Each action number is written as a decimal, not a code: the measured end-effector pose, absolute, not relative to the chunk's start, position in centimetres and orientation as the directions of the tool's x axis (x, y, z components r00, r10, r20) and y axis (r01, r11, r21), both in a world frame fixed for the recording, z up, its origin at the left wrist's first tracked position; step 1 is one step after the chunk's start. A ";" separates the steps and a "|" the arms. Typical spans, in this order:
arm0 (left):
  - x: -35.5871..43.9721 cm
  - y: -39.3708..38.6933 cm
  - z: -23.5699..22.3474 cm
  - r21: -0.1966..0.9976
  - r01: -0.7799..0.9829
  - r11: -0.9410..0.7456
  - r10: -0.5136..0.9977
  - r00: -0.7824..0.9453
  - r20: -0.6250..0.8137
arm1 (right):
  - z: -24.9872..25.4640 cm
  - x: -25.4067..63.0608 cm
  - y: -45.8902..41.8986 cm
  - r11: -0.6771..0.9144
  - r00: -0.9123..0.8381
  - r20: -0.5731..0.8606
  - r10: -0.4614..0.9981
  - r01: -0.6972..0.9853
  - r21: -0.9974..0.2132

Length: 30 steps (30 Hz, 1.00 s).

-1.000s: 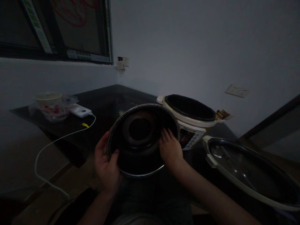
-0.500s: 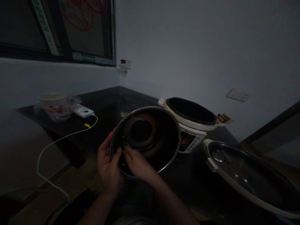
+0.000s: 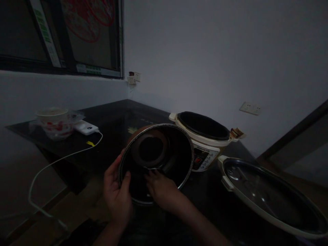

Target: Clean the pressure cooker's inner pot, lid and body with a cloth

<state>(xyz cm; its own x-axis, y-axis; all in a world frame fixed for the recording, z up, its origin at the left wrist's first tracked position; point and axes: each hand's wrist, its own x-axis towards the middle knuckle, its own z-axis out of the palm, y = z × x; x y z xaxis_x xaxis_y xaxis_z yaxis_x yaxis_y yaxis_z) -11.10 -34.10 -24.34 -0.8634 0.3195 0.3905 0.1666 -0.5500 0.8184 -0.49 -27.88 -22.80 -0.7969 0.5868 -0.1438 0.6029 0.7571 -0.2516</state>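
A dark cooker inner pot (image 3: 176,157) is tilted so that its opening faces me, with a worn, speckled rim. My left hand (image 3: 116,193) grips it at the left, thumb over the rim and fingers behind the outer wall. Inside the pot, my right hand (image 3: 164,189) reaches over the lower rim with its fingers extended along the lower inner wall. No object shows in it, though the fingertips are dim. Just behind the pot stands a white electric cooker (image 3: 205,145) without a lid on it. A glass-centred lid (image 3: 271,193) with a pale rim lies at the right.
On the dark table (image 3: 112,112), a plastic-wrapped tub (image 3: 55,124) stands at the left beside a white device (image 3: 87,127) with a cable (image 3: 58,159) hanging off the edge. A brown scrap (image 3: 237,133) rests at the cooker's right handle. Wall sockets (image 3: 250,108) are behind.
My right hand moved from the pot's right inner wall to its lower left near my left thumb, then slightly back right. My left hand keeps its hold. The view shifted slightly.
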 end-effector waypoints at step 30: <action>-11.4 -34.1 -24.3 0.866 0.150 -0.476 0.365 -0.863 0.350 | -22.3 1.7 -26.6 0.809 -0.805 -0.080 0.588 0.588 0.022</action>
